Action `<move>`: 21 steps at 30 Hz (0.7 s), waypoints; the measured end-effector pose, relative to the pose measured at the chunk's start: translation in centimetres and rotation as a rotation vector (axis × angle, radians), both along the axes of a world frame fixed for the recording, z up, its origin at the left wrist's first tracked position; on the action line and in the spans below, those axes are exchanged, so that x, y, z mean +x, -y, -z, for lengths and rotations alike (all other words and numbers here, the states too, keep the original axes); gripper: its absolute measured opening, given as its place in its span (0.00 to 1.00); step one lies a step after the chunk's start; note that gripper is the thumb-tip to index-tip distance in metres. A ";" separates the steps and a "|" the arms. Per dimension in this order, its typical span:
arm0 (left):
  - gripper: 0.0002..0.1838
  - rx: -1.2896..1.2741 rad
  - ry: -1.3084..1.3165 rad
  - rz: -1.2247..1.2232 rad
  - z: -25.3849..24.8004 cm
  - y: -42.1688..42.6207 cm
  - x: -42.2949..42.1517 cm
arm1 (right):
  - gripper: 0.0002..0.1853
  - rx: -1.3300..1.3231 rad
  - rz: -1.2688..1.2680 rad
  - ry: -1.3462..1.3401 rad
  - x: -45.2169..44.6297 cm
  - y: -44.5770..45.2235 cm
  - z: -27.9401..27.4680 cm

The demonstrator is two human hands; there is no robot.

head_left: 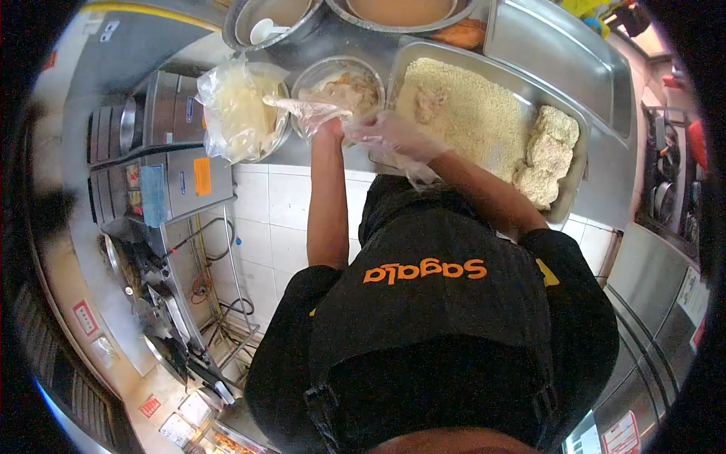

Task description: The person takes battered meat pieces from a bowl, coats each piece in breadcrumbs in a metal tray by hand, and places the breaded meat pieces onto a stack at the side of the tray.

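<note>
My left hand (310,113), in a loose clear plastic glove, is bent to the left with its fingers stretched out. It is over the near edge of a metal bowl (344,76) holding pale, raw-looking meat. Beside its wrist, my right hand (401,140), also gloved and slightly blurred, has its fingers closed on thin clear plastic at the left glove's cuff. Right of the hands lies a metal tray (499,64) of pale breadcrumbs (469,98). One pinkish piece (429,106) sits in the crumbs, and several crumb-coated pieces (548,151) are stacked at the right end.
A clear plastic bag (242,110) with pale contents stands left of the meat bowl. Behind are a bowl with a white scoop (266,30) and a bowl of orange-brown liquid (401,11). An empty-looking metal pan (560,53) lies at back right; metal equipment (189,181) stands left.
</note>
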State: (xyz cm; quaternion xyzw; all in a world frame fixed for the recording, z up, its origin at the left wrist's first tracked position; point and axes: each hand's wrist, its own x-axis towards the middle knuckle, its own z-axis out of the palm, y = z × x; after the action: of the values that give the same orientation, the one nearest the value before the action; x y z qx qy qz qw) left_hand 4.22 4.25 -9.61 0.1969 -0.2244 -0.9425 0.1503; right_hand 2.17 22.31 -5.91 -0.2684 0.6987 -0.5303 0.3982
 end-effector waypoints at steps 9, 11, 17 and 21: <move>0.29 0.073 0.063 -0.056 -1.2 0.1 -0.7 | 0.23 -0.101 0.065 -0.232 1.7 2.0 0.6; 0.29 0.087 0.100 -0.056 -1.3 0.4 -0.9 | 0.21 -0.123 0.040 -0.233 2.1 1.9 0.6; 0.30 0.083 0.230 0.021 -0.8 0.8 -2.7 | 0.15 0.009 -0.069 -0.391 -0.9 -0.5 2.4; 0.32 -0.343 0.137 0.017 5.7 1.9 -2.4 | 0.15 0.352 0.352 -0.380 -3.7 -7.8 2.9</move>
State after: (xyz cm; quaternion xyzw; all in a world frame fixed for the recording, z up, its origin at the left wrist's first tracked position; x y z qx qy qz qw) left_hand 1.80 2.33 -15.30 0.2303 -0.3933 -0.8760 0.1578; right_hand -1.56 30.07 -8.86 -0.1643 0.8776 -0.4022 0.2027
